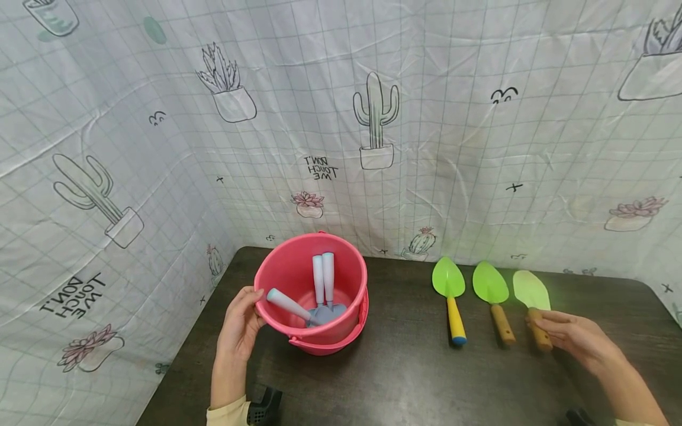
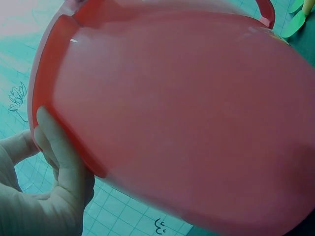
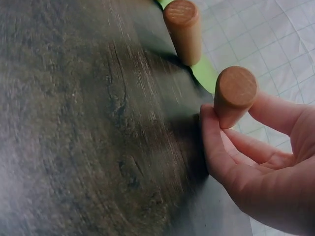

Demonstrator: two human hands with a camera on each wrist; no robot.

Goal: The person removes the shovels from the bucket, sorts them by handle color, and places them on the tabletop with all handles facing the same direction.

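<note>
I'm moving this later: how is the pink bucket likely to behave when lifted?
The pink bucket is probably light for its size, being hollow and thin-rimmed. Three white-handled tools lean inside, seemingly loose, and may slide if it tilts. Its carrying handle hangs down one side and might swing.

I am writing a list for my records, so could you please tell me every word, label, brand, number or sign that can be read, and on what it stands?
"DON'T TOUCH ME": on the hanging cloth, back part, letters reversed.
"DON'T TOUCH ME": same cloth, left part, reversed and tilted.
"x"-like signs: scattered on the same cloth.
No label, brand or number is readable on the pink bucket or the green trowels.
</note>
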